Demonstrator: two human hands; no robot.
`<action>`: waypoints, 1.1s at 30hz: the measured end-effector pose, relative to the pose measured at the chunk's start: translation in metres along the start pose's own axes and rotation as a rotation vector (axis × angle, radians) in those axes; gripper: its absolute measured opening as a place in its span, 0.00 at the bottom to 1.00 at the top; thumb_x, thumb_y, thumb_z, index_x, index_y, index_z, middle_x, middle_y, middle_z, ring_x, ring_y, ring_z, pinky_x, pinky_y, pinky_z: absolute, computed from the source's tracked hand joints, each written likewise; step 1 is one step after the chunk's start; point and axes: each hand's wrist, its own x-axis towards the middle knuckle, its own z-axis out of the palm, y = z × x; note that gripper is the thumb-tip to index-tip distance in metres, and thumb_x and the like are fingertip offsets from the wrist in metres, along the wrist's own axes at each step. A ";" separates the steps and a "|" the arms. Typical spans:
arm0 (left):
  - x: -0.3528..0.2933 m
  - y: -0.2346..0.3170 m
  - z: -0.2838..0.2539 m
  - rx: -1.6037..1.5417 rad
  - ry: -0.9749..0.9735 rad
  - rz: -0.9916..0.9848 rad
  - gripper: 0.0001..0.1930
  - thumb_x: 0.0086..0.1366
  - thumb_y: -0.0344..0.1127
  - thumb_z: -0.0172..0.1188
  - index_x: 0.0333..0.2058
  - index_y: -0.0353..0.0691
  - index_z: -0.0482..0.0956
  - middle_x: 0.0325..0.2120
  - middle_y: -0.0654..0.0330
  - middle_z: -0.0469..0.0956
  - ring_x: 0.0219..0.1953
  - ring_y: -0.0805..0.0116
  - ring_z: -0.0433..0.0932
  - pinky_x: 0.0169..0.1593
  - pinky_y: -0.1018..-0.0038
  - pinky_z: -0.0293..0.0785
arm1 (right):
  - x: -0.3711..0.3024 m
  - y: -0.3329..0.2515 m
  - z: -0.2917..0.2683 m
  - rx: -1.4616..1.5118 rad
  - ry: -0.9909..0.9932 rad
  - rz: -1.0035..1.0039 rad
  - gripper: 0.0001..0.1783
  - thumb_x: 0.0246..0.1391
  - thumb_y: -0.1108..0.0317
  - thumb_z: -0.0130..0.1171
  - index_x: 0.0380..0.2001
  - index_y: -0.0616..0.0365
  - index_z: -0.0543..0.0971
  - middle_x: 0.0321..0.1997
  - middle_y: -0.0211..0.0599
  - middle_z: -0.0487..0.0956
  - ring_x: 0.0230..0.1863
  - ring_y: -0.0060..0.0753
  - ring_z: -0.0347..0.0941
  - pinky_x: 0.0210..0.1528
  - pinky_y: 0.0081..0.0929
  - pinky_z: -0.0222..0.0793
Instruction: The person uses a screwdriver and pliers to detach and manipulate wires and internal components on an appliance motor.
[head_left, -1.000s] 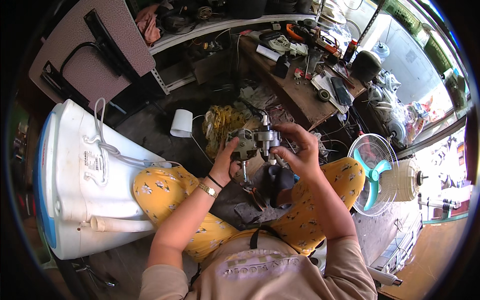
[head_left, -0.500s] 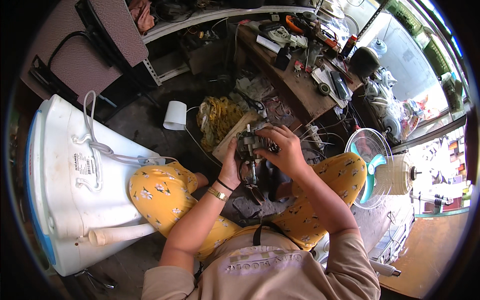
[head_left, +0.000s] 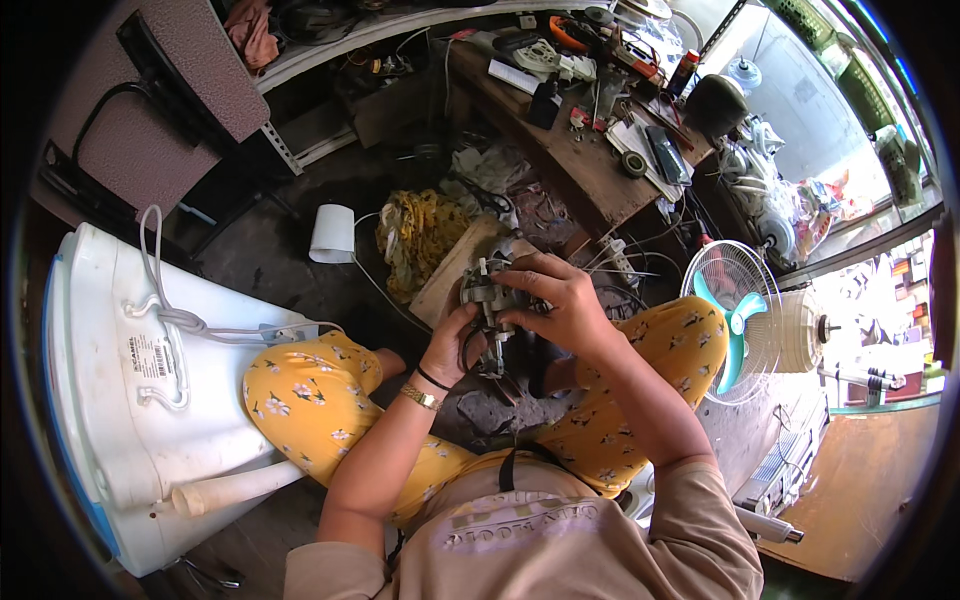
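Observation:
Between my knees I hold a small electric motor [head_left: 489, 297], dark metal with a pale shaft end at the top and a metal shaft pointing down toward me. My left hand [head_left: 450, 343] is wrapped round its left side, thumb on the body. My right hand [head_left: 562, 302] grips it from the right, with fingers over the top and thumb underneath. A dark cable loops beside my left fingers. Part of the motor's right side is hidden behind my right hand.
A white tub washing machine [head_left: 110, 400] stands at my left, near a white cylinder [head_left: 332, 234] with a cord. Ahead lie yellow cloth [head_left: 411, 240] and a wooden board [head_left: 450, 272]. A cluttered wooden bench [head_left: 560, 150] is beyond; a caged fan [head_left: 735, 320] stands at my right.
The motor has turned and tilted in my hands, its lower shaft now shifted left and looking shorter. My right fingers have moved over its top. The whole view has shifted slightly.

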 end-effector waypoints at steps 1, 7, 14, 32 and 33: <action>0.000 -0.001 -0.001 0.009 0.000 0.002 0.30 0.65 0.36 0.57 0.63 0.44 0.57 0.53 0.56 0.70 0.55 0.63 0.72 0.57 0.64 0.74 | 0.000 0.000 0.000 0.013 0.002 -0.001 0.27 0.34 0.67 0.75 0.44 0.56 0.82 0.42 0.40 0.79 0.44 0.46 0.77 0.45 0.38 0.75; -0.001 0.005 0.007 0.108 0.001 0.025 0.33 0.63 0.37 0.59 0.64 0.47 0.54 0.56 0.56 0.67 0.57 0.62 0.71 0.56 0.62 0.75 | 0.000 0.001 -0.005 -0.015 -0.063 -0.007 0.31 0.36 0.65 0.75 0.49 0.55 0.79 0.49 0.44 0.77 0.53 0.49 0.72 0.53 0.40 0.70; -0.002 0.009 0.008 0.159 -0.005 0.034 0.35 0.63 0.38 0.59 0.65 0.49 0.52 0.56 0.57 0.67 0.56 0.63 0.71 0.52 0.61 0.78 | -0.004 0.010 -0.013 0.214 -0.065 0.018 0.26 0.43 0.71 0.67 0.49 0.58 0.77 0.55 0.46 0.74 0.56 0.52 0.71 0.57 0.40 0.68; 0.000 0.014 0.017 0.120 -0.015 0.042 0.39 0.60 0.41 0.64 0.65 0.50 0.53 0.58 0.55 0.66 0.56 0.57 0.72 0.51 0.54 0.79 | -0.015 0.028 0.000 0.924 0.079 0.535 0.34 0.53 0.79 0.56 0.63 0.53 0.59 0.64 0.33 0.62 0.65 0.33 0.60 0.62 0.31 0.62; 0.000 0.015 0.019 0.142 -0.024 0.044 0.40 0.60 0.41 0.65 0.66 0.51 0.52 0.58 0.54 0.65 0.56 0.57 0.72 0.51 0.54 0.79 | -0.015 0.021 -0.001 0.960 0.055 0.605 0.31 0.54 0.76 0.56 0.62 0.55 0.62 0.63 0.34 0.64 0.64 0.34 0.62 0.63 0.32 0.61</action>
